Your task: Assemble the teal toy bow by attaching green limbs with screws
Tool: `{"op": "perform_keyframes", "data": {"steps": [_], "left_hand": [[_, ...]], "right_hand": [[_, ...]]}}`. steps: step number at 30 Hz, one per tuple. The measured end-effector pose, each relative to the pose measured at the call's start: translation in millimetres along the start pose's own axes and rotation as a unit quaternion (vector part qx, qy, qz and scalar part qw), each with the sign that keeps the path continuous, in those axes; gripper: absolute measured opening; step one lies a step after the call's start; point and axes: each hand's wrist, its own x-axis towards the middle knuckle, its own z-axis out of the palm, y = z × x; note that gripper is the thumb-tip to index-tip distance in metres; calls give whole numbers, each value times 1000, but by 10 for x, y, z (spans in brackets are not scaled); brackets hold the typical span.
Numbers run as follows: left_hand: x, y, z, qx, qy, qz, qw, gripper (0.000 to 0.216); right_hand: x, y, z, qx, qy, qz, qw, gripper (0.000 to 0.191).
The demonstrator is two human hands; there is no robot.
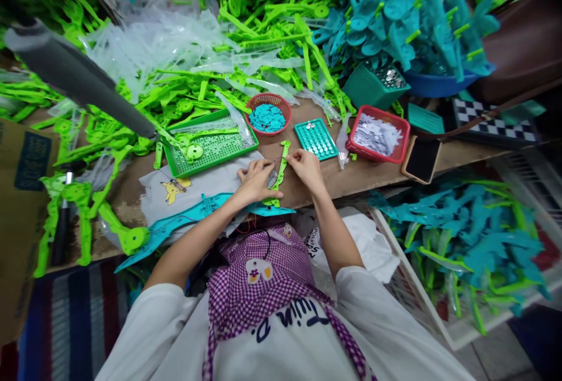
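Observation:
My left hand [256,181] and my right hand [306,168] meet at the front edge of the wooden table [351,173]. Both pinch a long bright green plastic toy piece [281,171] that stands on end between them. The left fingers are curled on its lower part, the right fingers on its upper part. A teal plastic sword-shaped piece [184,220] lies across the table edge under my left forearm.
A green mesh tray [208,147], a round red basket of teal bits [268,114], a teal tray of small discs [315,138] and a red basket of silvery pieces [378,134] stand behind. A phone [422,159] lies right. Green and teal parts are heaped beyond.

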Motion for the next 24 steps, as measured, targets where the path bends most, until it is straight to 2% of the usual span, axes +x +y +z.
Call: {"op": "perform_keyframes", "data": {"steps": [8, 12, 17, 24], "left_hand": [[17, 14, -17, 5, -16, 14, 1000, 88], [13, 27, -39, 14, -31, 9, 999, 86], [19, 23, -43, 13, -39, 7, 999, 87], [20, 40, -70, 23, -53, 2, 998, 93]], "right_hand": [[89, -10, -19, -33, -31, -52, 998, 9], [118, 18, -47, 33, -65, -77, 994, 10], [132, 61, -73, 108, -106, -74, 986, 15], [202, 30, -113, 52, -141, -81, 985, 17]]}}
